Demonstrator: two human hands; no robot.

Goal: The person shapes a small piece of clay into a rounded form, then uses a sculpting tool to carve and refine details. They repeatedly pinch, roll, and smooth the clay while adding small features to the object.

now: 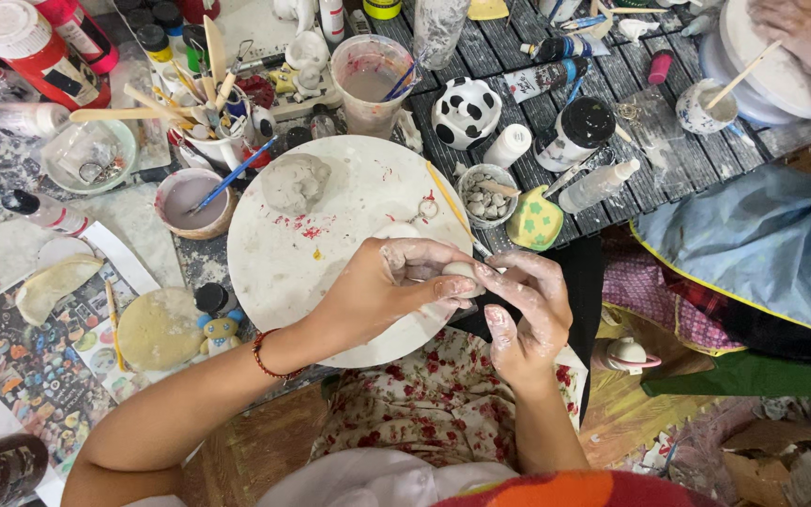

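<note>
Just below the middle of the frame, the left hand (pixel 396 282) and the right hand (pixel 527 314) meet over the near edge of a round white board (pixel 349 202), both pinched on a small pale clay ball (pixel 462 272) held between the fingertips; both hands are smeared with wet clay. The ball looks soft, damp and light, likely to dent under any firm pinch and a little slippery, so a gentle hold around its sides with several fingertips seems safest. A larger grey clay lump (pixel 295 183) sits on the board toward its upper left, amid red paint specks. Above the board, a clear plastic cup (pixel 368 80) holds cloudy pinkish water and a brush. To the left, a small bowl (pixel 190 202) holds pale lilac paint with a blue-handled brush resting in it. Right of the board, a little glass jar (pixel 487 197) is filled with small pale pebble-like pieces. At the upper right, another person's hand (pixel 804 28) rests on a second white wheel beside a small cup (pixel 701 108) with a stick in it. The desk (pixel 650 160) is crowded with paint bottles.
</note>
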